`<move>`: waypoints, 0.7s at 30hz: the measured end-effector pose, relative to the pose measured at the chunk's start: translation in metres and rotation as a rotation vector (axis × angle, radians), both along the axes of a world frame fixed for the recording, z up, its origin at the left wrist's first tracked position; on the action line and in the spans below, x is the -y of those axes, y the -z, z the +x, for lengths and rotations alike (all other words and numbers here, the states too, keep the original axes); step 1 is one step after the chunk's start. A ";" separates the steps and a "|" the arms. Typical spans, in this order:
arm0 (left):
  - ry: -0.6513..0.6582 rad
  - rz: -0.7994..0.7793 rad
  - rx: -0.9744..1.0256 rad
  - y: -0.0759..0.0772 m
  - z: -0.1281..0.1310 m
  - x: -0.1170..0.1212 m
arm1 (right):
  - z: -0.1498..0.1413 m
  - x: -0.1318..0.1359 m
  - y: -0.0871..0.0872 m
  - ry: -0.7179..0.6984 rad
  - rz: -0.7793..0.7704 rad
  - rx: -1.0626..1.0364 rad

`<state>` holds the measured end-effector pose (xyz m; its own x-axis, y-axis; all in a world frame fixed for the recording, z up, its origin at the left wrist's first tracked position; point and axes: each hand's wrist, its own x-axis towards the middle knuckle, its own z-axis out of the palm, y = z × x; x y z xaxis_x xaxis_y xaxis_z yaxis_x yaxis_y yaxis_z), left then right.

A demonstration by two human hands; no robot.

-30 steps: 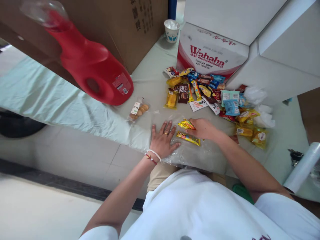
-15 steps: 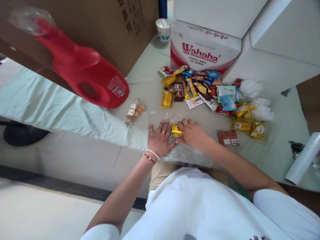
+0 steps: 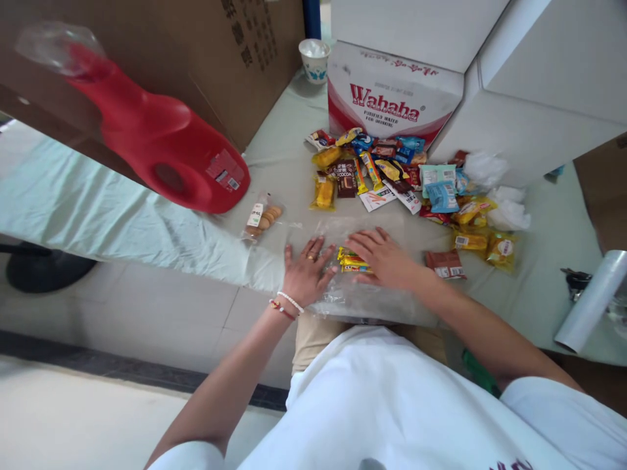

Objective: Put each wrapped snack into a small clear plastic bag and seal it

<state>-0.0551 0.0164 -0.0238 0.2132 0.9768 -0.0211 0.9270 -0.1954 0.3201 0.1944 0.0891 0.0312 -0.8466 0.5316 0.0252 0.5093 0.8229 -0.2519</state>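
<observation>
My left hand [image 3: 306,274] lies flat with fingers spread on a sheet of clear plastic film [image 3: 337,294] near the table's front edge. Just to its right are some small yellow snack packets [image 3: 353,262] lying on the film. My right hand [image 3: 386,260] rests over the right end of these packets, fingers stretched out, hiding part of them. A clear pack of round cookies [image 3: 268,217] with a white label lies beyond my left hand. To the right of my right wrist sits a brown snack packet [image 3: 445,264].
Behind my hands spreads a pile of wrapped snacks [image 3: 375,171], backed by a Wahaba carton [image 3: 392,98]. A red jug [image 3: 181,150] stands at the left, a paper cup [image 3: 315,62] at the back. A plastic film roll [image 3: 590,303] lies at the right edge.
My right hand has shifted right and flattened out, and more of the yellow packets now shows. My left hand has moved slightly left, away from the packets.
</observation>
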 end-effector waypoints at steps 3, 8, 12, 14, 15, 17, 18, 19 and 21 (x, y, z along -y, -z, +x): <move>0.023 -0.011 0.018 0.001 -0.011 0.001 | 0.031 0.035 -0.001 0.023 -0.012 -0.104; 0.145 -0.058 -0.025 -0.002 -0.031 0.002 | 0.080 0.099 0.029 -0.062 -0.083 -0.077; 0.307 -0.160 -0.107 -0.016 -0.046 -0.002 | 0.079 0.090 0.030 0.095 -0.272 -0.244; 0.352 -0.193 -0.129 -0.023 -0.050 -0.005 | 0.070 0.067 0.018 0.152 -0.379 -0.352; 0.359 -0.201 -0.135 -0.025 -0.051 -0.006 | 0.065 0.054 0.011 0.189 -0.410 -0.388; 0.348 -0.194 -0.140 -0.026 -0.050 -0.007 | 0.056 0.027 0.001 0.273 -0.444 -0.429; 0.338 -0.180 -0.140 -0.025 -0.049 -0.007 | 0.052 0.014 -0.001 0.320 -0.469 -0.431; 0.325 -0.155 -0.138 -0.022 -0.047 -0.005 | 0.048 0.002 -0.002 0.374 -0.509 -0.425; 0.298 -0.077 -0.127 -0.017 -0.043 -0.001 | 0.040 -0.019 0.001 0.501 -0.652 -0.397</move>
<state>-0.0978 0.0172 -0.0071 0.4803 0.8663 -0.1372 0.8662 -0.4438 0.2298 0.2347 0.1080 0.0305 -0.5060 0.8458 -0.1692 0.5456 0.1619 -0.8223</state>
